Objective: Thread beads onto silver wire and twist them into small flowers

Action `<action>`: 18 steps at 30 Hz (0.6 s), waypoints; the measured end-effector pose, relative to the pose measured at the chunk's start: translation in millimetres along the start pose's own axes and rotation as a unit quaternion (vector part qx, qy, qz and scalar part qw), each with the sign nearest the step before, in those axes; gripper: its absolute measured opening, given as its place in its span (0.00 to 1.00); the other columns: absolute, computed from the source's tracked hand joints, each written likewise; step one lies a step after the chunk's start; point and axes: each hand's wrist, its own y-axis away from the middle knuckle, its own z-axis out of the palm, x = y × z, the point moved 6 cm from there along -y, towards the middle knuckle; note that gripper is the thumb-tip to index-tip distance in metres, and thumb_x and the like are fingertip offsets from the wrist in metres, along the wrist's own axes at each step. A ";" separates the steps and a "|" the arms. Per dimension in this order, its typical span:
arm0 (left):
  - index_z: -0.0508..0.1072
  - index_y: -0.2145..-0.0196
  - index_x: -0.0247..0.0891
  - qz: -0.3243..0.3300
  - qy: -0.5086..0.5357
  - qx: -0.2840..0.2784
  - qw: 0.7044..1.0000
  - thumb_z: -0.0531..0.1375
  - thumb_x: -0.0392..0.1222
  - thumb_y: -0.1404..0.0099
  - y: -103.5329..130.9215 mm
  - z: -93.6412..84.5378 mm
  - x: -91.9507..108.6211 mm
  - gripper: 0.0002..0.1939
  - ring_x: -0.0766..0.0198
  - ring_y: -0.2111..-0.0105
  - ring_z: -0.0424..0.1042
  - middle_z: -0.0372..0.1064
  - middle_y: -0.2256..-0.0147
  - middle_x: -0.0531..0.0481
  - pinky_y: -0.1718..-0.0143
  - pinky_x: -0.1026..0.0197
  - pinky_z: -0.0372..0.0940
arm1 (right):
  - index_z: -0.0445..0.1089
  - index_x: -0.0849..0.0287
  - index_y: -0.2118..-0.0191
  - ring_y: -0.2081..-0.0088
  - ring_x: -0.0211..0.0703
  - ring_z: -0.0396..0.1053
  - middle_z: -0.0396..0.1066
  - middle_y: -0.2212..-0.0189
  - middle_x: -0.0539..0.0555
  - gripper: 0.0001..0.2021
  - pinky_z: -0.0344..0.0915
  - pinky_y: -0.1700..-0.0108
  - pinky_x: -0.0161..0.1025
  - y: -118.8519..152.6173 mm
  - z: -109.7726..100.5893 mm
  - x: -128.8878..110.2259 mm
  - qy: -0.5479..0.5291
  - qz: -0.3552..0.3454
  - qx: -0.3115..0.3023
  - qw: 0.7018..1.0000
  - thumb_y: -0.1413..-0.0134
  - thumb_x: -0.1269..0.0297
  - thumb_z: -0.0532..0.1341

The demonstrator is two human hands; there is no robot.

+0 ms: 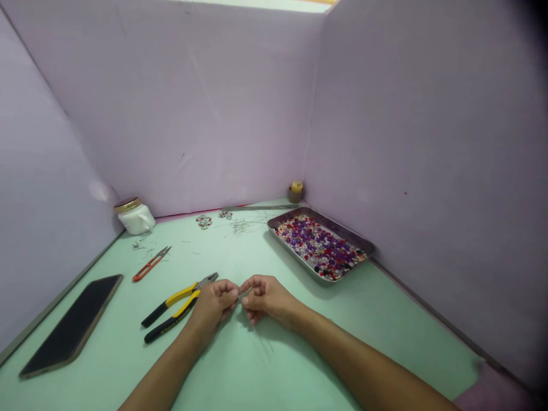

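My left hand [217,302] and my right hand [266,299] meet near the middle of the table, fingertips pinched close together. Between them runs a thin wire [259,333], its loose end slanting down and right below my right fingers. Whatever else sits at the pinch is too small and too covered by fingers to make out. Just left of my left hand lie pliers [182,302] with yellow and black handles, their jaws pointing up and right behind that hand.
Right of centre stands a metal tray [299,261] of mixed beads. Farther back are beaded pieces [204,222], cut wire bits [240,226], long wires [261,208] and a small pot [295,192]. Leftward are orange thread snips [150,264], a phone [72,325] and a white lidded jar [136,218]. Walls enclose the table.
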 end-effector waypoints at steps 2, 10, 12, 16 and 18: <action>0.63 0.81 0.34 -0.005 -0.021 -0.004 1.000 0.58 0.44 0.53 0.7 1.0 -0.8 0.10 0.77 0.89 0.45 0.54 0.88 0.59 0.86 0.69 0.37 | 0.63 0.64 0.69 0.86 0.31 0.60 0.63 0.86 0.45 0.18 0.61 0.80 0.34 -0.9 -2.6 -0.9 0.016 -0.006 0.003 1.000 0.69 0.62 0.66; 0.63 0.86 0.34 -0.002 -0.087 -0.018 0.996 0.58 0.39 0.57 7.7 1.4 9.9 0.08 0.76 0.87 0.45 0.50 0.90 0.60 0.84 0.68 0.38 | 0.67 0.62 0.73 0.87 0.27 0.54 0.58 0.88 0.43 0.05 0.51 0.85 0.27 0.3 -4.5 -9.1 0.150 -0.045 -0.020 0.987 0.62 0.71 0.60; 0.63 0.87 0.34 -0.002 -0.097 -0.014 0.995 0.58 0.38 0.57 7.7 0.5 9.8 0.07 0.75 0.87 0.45 0.51 0.90 0.60 0.84 0.68 0.39 | 0.66 0.62 0.71 0.84 0.31 0.59 0.62 0.86 0.45 0.07 0.55 0.84 0.29 -0.1 -2.4 -4.7 0.134 -0.032 -0.017 0.990 0.62 0.69 0.59; 0.63 0.86 0.35 -0.001 -0.113 0.013 0.994 0.57 0.39 0.56 3.6 -2.9 2.9 0.08 0.74 0.88 0.47 0.54 0.90 0.58 0.85 0.68 0.40 | 0.67 0.64 0.72 0.83 0.34 0.61 0.64 0.85 0.48 0.07 0.58 0.83 0.31 -2.4 -1.3 1.1 0.108 -0.030 0.020 0.993 0.63 0.68 0.59; 0.62 0.86 0.35 0.002 -0.119 0.035 0.992 0.58 0.40 0.55 1.4 -5.8 0.7 0.10 0.74 0.88 0.47 0.54 0.90 0.58 0.85 0.67 0.41 | 0.67 0.65 0.73 0.84 0.33 0.60 0.63 0.86 0.47 0.07 0.59 0.83 0.32 -2.7 -1.7 -0.3 0.093 -0.043 0.038 0.994 0.64 0.68 0.60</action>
